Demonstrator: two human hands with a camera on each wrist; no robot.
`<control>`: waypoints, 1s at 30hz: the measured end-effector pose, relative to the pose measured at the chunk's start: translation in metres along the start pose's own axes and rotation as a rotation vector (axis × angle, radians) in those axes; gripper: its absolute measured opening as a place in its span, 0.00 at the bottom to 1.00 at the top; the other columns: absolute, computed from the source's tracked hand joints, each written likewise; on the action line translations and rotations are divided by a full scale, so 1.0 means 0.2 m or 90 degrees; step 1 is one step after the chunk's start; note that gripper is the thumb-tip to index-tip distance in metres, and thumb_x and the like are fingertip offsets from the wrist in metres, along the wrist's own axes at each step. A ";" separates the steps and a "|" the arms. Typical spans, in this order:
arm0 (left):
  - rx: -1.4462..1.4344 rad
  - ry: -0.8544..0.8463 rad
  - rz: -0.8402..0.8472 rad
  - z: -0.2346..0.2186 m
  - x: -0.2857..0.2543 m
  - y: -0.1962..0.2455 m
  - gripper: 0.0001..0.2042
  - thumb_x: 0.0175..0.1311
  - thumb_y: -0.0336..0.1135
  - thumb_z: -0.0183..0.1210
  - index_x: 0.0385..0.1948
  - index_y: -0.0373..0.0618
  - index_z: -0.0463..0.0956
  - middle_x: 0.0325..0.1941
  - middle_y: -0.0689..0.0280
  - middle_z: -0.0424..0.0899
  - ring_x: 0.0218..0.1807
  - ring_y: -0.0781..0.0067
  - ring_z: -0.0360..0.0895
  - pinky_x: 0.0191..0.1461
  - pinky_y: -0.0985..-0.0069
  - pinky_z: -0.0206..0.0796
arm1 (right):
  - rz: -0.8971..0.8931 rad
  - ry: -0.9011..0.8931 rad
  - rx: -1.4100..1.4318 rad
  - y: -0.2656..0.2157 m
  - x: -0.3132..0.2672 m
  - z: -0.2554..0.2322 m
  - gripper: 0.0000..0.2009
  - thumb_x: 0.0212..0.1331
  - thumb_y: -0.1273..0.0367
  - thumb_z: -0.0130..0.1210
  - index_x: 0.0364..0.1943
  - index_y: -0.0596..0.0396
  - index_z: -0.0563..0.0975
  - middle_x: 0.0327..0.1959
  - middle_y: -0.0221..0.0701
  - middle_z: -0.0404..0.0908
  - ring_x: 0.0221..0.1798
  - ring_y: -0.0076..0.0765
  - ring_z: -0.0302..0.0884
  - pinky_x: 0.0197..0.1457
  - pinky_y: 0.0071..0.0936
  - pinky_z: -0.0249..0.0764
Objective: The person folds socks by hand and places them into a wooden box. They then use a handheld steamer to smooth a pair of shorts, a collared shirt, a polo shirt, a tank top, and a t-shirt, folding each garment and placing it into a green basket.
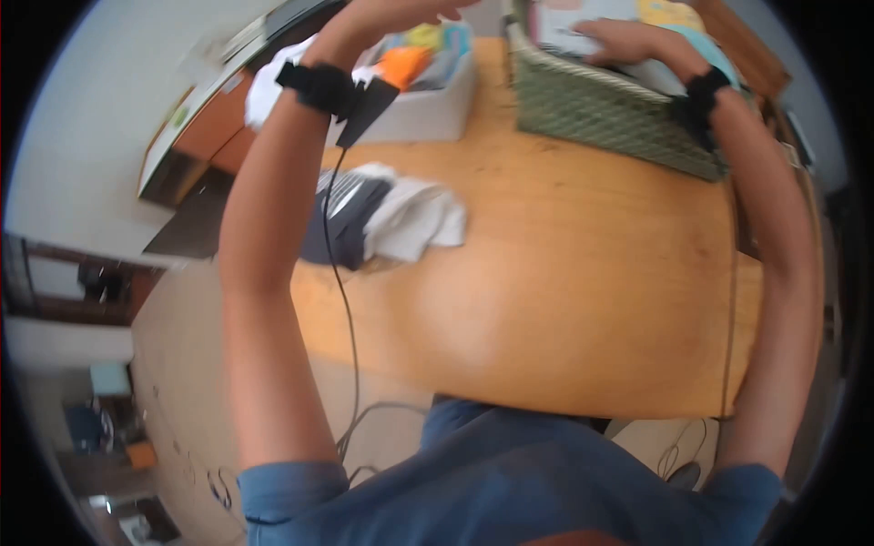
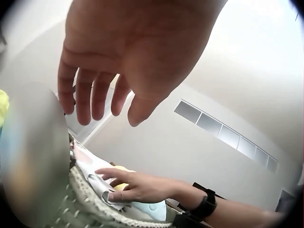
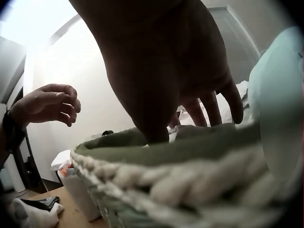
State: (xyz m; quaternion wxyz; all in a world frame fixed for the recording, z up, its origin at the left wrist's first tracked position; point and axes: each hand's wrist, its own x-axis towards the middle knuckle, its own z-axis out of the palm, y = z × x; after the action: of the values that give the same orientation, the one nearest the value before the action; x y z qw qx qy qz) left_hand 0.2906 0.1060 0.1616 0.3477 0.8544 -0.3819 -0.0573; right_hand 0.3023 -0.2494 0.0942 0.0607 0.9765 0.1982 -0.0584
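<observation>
My right hand [image 1: 628, 41] reaches over the rim of a green woven basket [image 1: 601, 118], fingers spread and touching a pale grey-white cloth [image 2: 102, 190] inside. Yellow fabric [image 1: 669, 13] and light blue fabric [image 2: 149, 209] lie in the basket beside it. Raised in the air, my left hand [image 2: 128, 61] holds nothing, its fingers loosely bent and apart. Below and left of that hand stands a white bin [image 1: 428, 118] filled with cloths, an orange one [image 1: 403, 66] among them.
A dark garment [image 1: 350, 223] and a white garment [image 1: 419, 218] lie crumpled on the wooden table [image 1: 564, 291], near its left edge. A black cable [image 1: 346, 300] hangs from the left wrist mount. Behind the bin is a cabinet [image 1: 214, 127].
</observation>
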 end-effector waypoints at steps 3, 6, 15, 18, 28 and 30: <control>0.152 -0.057 -0.030 -0.03 -0.46 -0.09 0.16 0.67 0.44 0.60 0.42 0.39 0.80 0.36 0.68 0.82 0.38 0.78 0.77 0.45 0.77 0.71 | -0.057 0.193 0.133 0.10 -0.04 0.04 0.28 0.67 0.59 0.53 0.69 0.53 0.65 0.64 0.42 0.71 0.64 0.42 0.70 0.65 0.35 0.68; 0.193 -0.099 -0.192 0.08 -0.93 -0.06 0.22 0.60 0.49 0.65 0.48 0.42 0.79 0.47 0.57 0.83 0.47 0.64 0.79 0.53 0.68 0.70 | 0.040 0.226 0.330 -0.56 -0.43 -0.38 0.28 0.57 0.65 0.63 0.60 0.65 0.70 0.53 0.49 0.80 0.55 0.43 0.79 0.57 0.36 0.76; 0.212 0.076 -0.121 0.43 -1.33 -0.21 0.16 0.58 0.31 0.56 0.49 0.40 0.75 0.51 0.54 0.78 0.50 0.52 0.78 0.53 0.64 0.70 | -0.095 0.184 0.550 -1.48 -0.29 0.49 0.23 0.61 0.65 0.58 0.60 0.57 0.70 0.50 0.41 0.79 0.52 0.40 0.77 0.54 0.33 0.73; 0.089 0.076 -0.166 0.37 -1.38 -0.10 0.16 0.58 0.29 0.55 0.49 0.38 0.75 0.51 0.53 0.78 0.50 0.54 0.78 0.54 0.65 0.70 | -0.151 0.234 0.618 -1.52 -0.28 0.53 0.16 0.62 0.70 0.53 0.54 0.59 0.73 0.44 0.38 0.80 0.47 0.36 0.77 0.50 0.31 0.72; 0.232 0.018 -0.154 0.33 -1.37 -0.14 0.22 0.51 0.23 0.55 0.53 0.40 0.75 0.58 0.51 0.77 0.60 0.50 0.73 0.63 0.65 0.66 | -0.111 0.238 0.590 -1.15 -0.90 -0.05 0.10 0.64 0.70 0.48 0.43 0.59 0.77 0.35 0.26 0.77 0.39 0.20 0.72 0.45 0.23 0.70; 0.254 0.075 -0.078 0.39 -1.32 -0.12 0.23 0.51 0.23 0.56 0.55 0.37 0.74 0.58 0.52 0.78 0.61 0.51 0.73 0.64 0.66 0.66 | -0.089 0.191 0.549 -1.10 -1.00 -0.08 0.09 0.64 0.69 0.50 0.41 0.59 0.78 0.34 0.25 0.78 0.39 0.19 0.72 0.45 0.22 0.69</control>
State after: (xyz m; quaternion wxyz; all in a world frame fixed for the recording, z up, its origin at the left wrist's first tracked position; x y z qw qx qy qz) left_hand 0.0907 0.2572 0.0433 0.1893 0.9298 -0.3118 0.0485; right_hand 0.0346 -0.1221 0.1164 -0.3846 0.8945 0.2281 0.0026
